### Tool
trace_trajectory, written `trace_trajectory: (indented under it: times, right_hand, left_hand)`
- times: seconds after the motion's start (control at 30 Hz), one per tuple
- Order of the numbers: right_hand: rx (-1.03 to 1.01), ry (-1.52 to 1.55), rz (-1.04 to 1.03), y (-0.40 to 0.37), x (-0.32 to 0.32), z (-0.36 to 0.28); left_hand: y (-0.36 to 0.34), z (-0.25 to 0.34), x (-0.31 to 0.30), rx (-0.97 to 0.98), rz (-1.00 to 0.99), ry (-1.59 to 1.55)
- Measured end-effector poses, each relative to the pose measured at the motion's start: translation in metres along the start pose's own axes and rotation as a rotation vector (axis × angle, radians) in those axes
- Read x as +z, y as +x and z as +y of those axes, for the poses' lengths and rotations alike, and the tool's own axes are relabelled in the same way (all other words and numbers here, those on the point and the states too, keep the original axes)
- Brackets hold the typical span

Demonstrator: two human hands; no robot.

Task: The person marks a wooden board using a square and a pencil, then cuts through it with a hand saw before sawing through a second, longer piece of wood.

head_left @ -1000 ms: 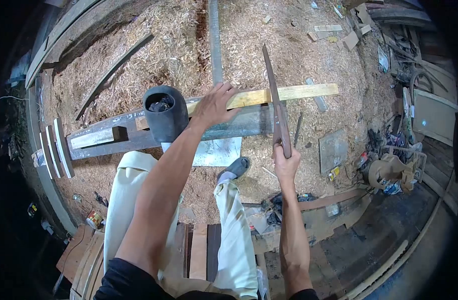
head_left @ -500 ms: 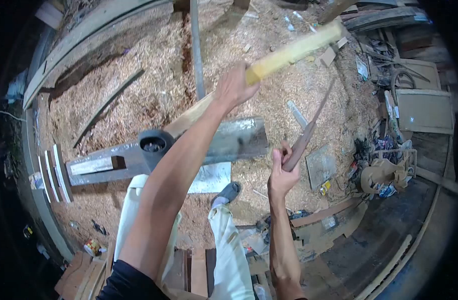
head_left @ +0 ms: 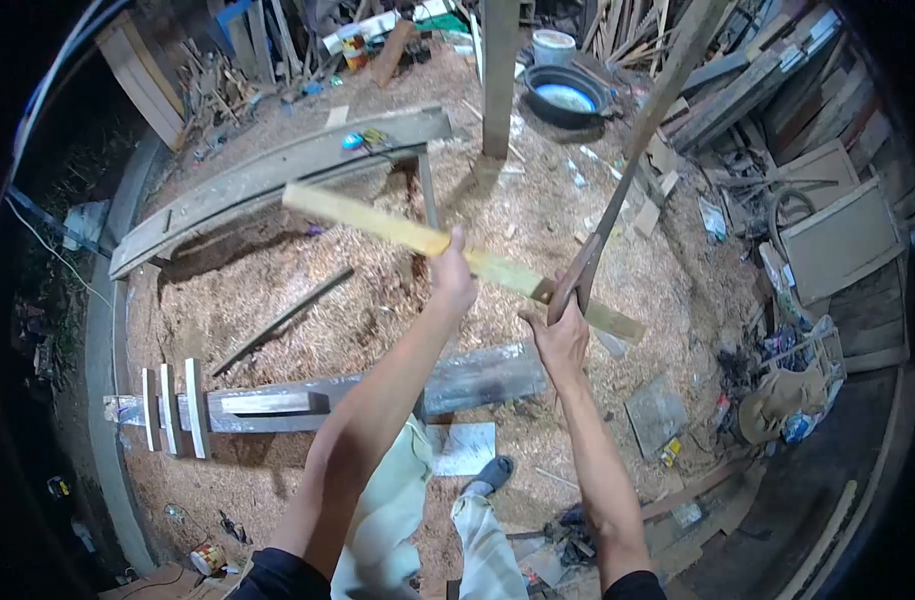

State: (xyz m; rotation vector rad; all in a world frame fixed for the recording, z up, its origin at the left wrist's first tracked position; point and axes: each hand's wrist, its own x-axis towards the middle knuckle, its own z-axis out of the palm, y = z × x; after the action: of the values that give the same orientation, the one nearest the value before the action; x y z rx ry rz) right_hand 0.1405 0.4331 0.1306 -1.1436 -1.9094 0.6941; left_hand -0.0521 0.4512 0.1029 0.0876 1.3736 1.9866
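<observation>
Two spots are hidden: left hand [head_left: 453,277] wraps slat [head_left: 372,223], right hand [head_left: 560,337] blade handle [head_left: 580,275].

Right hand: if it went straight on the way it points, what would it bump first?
Probably the pale yellow wooden slat in the left hand: it crosses just past the right hand, which grips a long dark blade. Depth is unclear.

Pale yellow wooden slat [head_left: 377,224], raised, slanting down rightward, long dark blade [head_left: 602,235] upright beside it

Head-worn view, downward over both hands [head_left: 507,300]
</observation>
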Motion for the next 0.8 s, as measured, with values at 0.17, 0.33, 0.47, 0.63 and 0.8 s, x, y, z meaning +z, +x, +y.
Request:
trace_trajectory:
  times: [0.17, 0.33, 0.47, 0.63, 0.8]
  right_hand:
    - [-0.368, -0.331, -0.024, 0.027, -0.004, -0.016]
    - [-0.312, -0.306, -0.222, 0.038, -0.001, -0.011]
    - [-0.281, -0.324, -0.211, 0.026, -0.004, 0.013]
    - [-0.289, -0.311, -0.35, 0.004, -0.005, 0.058]
    - [-0.257, -0.35, -0.541, -0.018, 0.004, 0.107]
  left_hand:
    - [-0.023, 0.047, -0.023, -0.244, 0.05, -0.168]
    - [-0.025, 0.087, -0.069, -0.361, -0.345, 0.422]
    - [-0.072, 0.121, -0.083, 0.536, -0.481, 1.697]
    - [-0.026, 0.074, -0.1, 1.141, -0.707, 1.875]
    - [-0.024, -0.013, -0.125, 0.442, -0.907, 2.021]
